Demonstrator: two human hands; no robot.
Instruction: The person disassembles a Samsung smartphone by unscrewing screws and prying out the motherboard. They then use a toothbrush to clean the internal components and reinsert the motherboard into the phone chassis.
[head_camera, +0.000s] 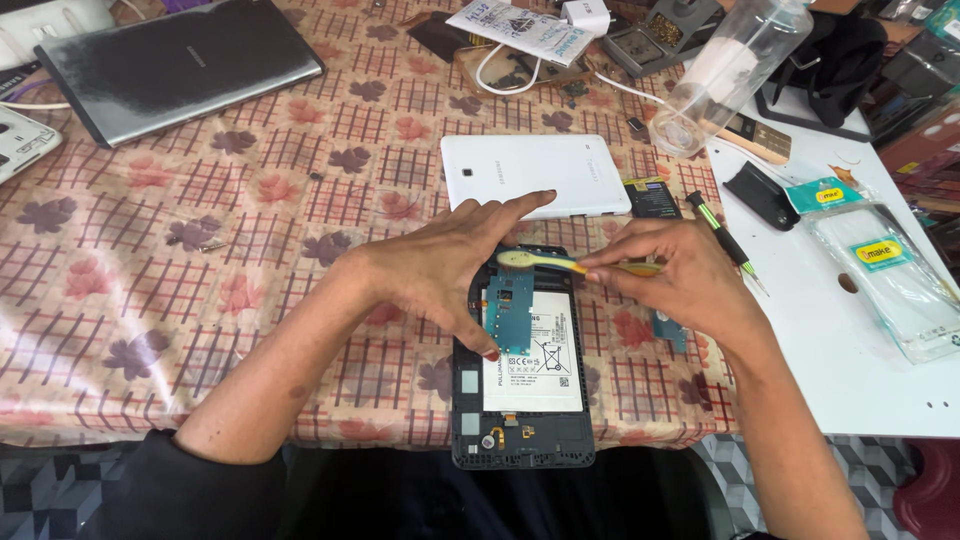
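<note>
Both hands: left hand (445, 262) steadies opened tablet (522, 400), right hand (680, 278) holds toothbrush (540, 262).

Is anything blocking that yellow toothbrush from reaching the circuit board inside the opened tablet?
Nothing visible does. The right hand holds the toothbrush with its head just over the blue circuit board. The left hand rests on the tablet's left edge, beside the board, not over it.

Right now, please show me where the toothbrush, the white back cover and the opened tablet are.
toothbrush (522, 260), head view, on its bristle head.
white back cover (535, 172), head view, on its flat middle.
opened tablet (532, 378), head view, on its white battery.
</note>
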